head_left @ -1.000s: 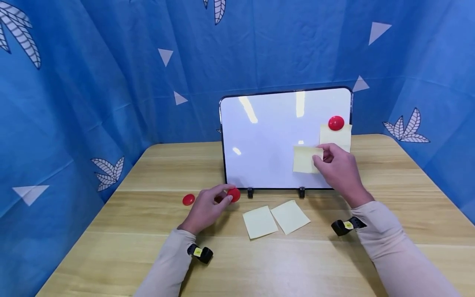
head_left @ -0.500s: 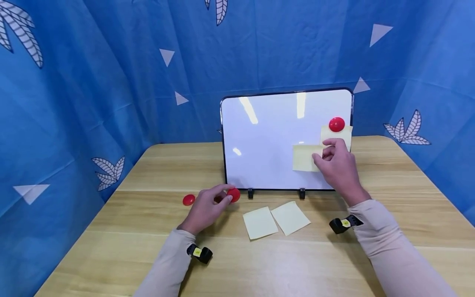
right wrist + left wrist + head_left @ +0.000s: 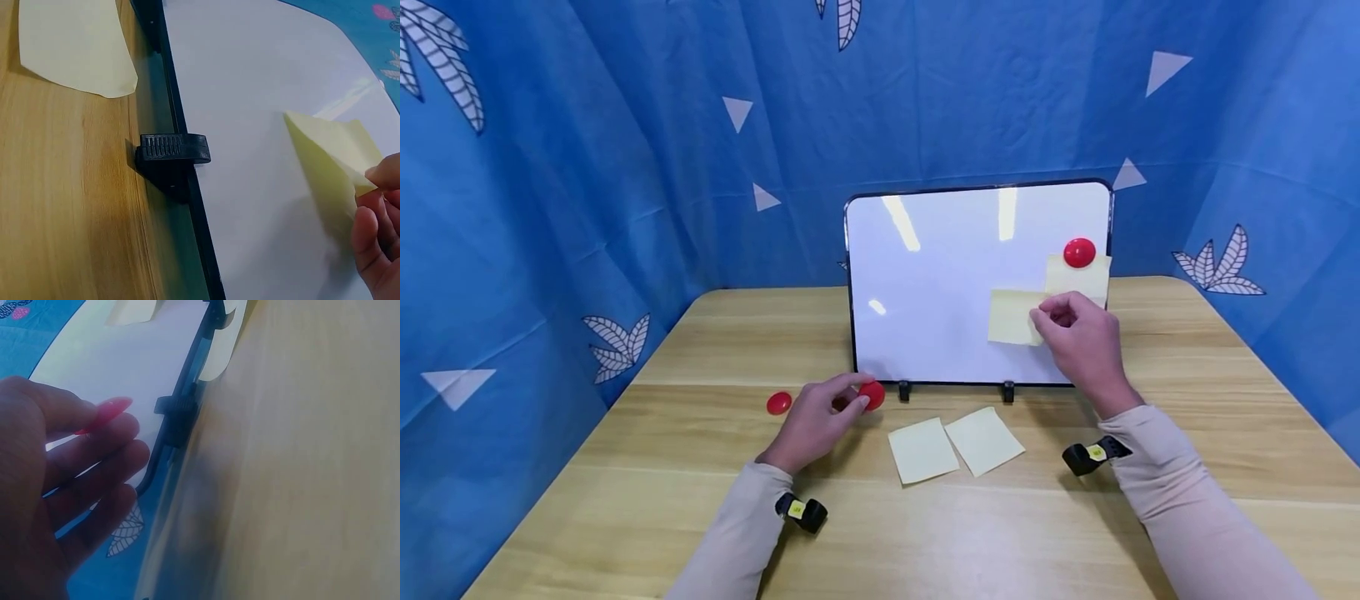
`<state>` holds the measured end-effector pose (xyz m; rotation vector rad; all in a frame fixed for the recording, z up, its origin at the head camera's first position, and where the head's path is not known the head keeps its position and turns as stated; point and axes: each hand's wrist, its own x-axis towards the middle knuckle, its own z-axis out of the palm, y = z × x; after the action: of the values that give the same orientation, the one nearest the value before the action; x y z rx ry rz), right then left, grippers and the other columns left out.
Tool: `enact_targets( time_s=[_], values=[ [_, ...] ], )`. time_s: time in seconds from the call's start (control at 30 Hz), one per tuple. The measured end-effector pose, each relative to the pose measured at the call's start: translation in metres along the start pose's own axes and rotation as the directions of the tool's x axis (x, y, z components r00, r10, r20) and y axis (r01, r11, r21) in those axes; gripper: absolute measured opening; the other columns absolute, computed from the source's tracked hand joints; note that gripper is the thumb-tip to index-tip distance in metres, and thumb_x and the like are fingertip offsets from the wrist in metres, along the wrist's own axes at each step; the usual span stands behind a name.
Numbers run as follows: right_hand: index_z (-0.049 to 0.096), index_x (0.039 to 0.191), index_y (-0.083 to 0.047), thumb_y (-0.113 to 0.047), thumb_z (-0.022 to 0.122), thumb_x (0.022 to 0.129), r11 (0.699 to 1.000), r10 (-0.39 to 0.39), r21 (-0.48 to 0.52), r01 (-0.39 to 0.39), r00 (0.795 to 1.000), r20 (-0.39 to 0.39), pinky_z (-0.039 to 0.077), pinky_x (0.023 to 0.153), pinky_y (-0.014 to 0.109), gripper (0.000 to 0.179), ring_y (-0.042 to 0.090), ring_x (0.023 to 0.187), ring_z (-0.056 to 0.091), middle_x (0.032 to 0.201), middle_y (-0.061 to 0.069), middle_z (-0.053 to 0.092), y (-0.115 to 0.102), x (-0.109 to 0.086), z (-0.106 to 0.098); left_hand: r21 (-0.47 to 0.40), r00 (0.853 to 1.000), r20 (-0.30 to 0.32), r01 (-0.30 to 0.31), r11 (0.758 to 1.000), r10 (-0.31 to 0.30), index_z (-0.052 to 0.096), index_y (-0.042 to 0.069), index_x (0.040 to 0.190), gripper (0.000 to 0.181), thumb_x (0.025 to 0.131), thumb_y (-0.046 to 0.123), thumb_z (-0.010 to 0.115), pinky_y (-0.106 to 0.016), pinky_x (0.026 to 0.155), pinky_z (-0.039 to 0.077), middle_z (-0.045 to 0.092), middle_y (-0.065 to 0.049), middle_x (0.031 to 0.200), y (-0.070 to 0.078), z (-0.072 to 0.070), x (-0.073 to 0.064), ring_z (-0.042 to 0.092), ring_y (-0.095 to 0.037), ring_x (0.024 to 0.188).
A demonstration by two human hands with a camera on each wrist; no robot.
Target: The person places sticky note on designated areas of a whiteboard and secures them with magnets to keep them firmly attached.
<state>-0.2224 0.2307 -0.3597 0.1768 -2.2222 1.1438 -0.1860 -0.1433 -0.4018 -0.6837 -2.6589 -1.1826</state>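
Note:
My left hand (image 3: 812,423) pinches a round red magnet (image 3: 872,395) between thumb and fingers, near the lower left corner of the whiteboard (image 3: 925,283). In the left wrist view that magnet (image 3: 111,411) shows edge-on. My right hand (image 3: 1084,346) pinches the right edge of a pale yellow sticky note (image 3: 1011,317) in front of the board. The right wrist view shows this note (image 3: 337,147) bent, its far edge close to the board. Behind the right hand, another sticky note (image 3: 1067,279) hangs on the board under a red magnet (image 3: 1079,252); its lower part is hidden.
Two sticky notes (image 3: 922,451) (image 3: 985,442) lie side by side on the wooden table (image 3: 955,542), in front of the board. A spare red magnet (image 3: 778,403) lies left of the left hand. Black clip feet (image 3: 1008,392) hold the board upright. A blue curtain (image 3: 820,100) hangs behind.
The right hand's fingers first parted a little, then closed again on the note's edge. The held note has shifted slightly left and up. The left hand has stayed in place with its magnet.

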Motion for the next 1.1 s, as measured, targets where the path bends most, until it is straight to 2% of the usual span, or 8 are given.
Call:
enact_targets(
  time_s=[0.3, 0.47, 0.63, 0.8, 1.1],
  values=[
    [0.074, 0.107, 0.0, -0.014, 0.064, 0.096, 1.0, -0.013, -0.023, 0.013, 1.0, 0.019, 0.043, 0.063, 0.016, 0.02, 0.02, 0.075, 0.055, 0.09, 0.012, 0.07, -0.001, -0.001, 0.001, 0.006, 0.999, 0.012, -0.031, 1.0, 0.031, 0.069, 0.018, 0.126, 0.031, 0.096, 0.015, 0.07, -0.027, 0.067, 0.053, 0.069, 0.01, 0.086, 0.003, 0.002, 0.002, 0.061, -0.009, 0.075],
    [0.074, 0.112, -0.001, -0.008, 0.057, 0.096, 1.0, -0.015, -0.023, 0.016, 0.999, 0.033, 0.042, 0.063, 0.018, 0.024, 0.02, 0.077, 0.054, 0.094, 0.012, 0.07, -0.003, -0.003, 0.004, -0.033, 0.998, 0.036, -0.053, 0.998, 0.054, 0.068, 0.016, 0.127, 0.031, 0.096, 0.014, 0.07, -0.027, 0.064, 0.052, 0.07, 0.009, 0.087, 0.008, 0.005, 0.005, 0.061, -0.011, 0.075],
    [0.074, 0.11, -0.001, -0.007, 0.059, 0.096, 1.0, -0.024, -0.017, 0.024, 0.999, 0.034, 0.042, 0.062, 0.018, 0.022, 0.02, 0.075, 0.055, 0.089, 0.012, 0.068, -0.003, -0.005, 0.008, -0.076, 0.998, 0.051, -0.026, 0.997, 0.03, 0.068, 0.016, 0.128, 0.033, 0.096, 0.015, 0.069, -0.029, 0.067, 0.053, 0.07, 0.008, 0.09, 0.01, 0.009, 0.008, 0.062, -0.012, 0.078],
    [0.073, 0.11, -0.001, -0.009, 0.062, 0.096, 0.999, -0.024, -0.028, 0.025, 0.999, 0.03, 0.043, 0.062, 0.017, 0.02, 0.019, 0.078, 0.056, 0.091, 0.012, 0.066, -0.002, -0.005, 0.009, -0.133, 0.999, 0.048, 0.007, 0.991, 0.0, 0.067, 0.015, 0.129, 0.033, 0.096, 0.015, 0.069, -0.03, 0.069, 0.054, 0.07, 0.006, 0.088, 0.012, 0.012, 0.013, 0.065, -0.017, 0.079],
    [0.07, 0.11, 0.0, -0.009, 0.065, 0.094, 1.0, -0.018, -0.022, 0.018, 1.0, 0.012, 0.044, 0.066, 0.013, 0.018, 0.02, 0.083, 0.059, 0.097, 0.012, 0.059, -0.002, -0.006, 0.009, -0.229, 0.997, 0.079, 0.02, 0.973, -0.002, 0.066, 0.016, 0.131, 0.035, 0.097, 0.021, 0.068, -0.034, 0.074, 0.056, 0.071, -0.001, 0.091, 0.018, 0.017, 0.027, 0.069, -0.026, 0.086]
  ],
)
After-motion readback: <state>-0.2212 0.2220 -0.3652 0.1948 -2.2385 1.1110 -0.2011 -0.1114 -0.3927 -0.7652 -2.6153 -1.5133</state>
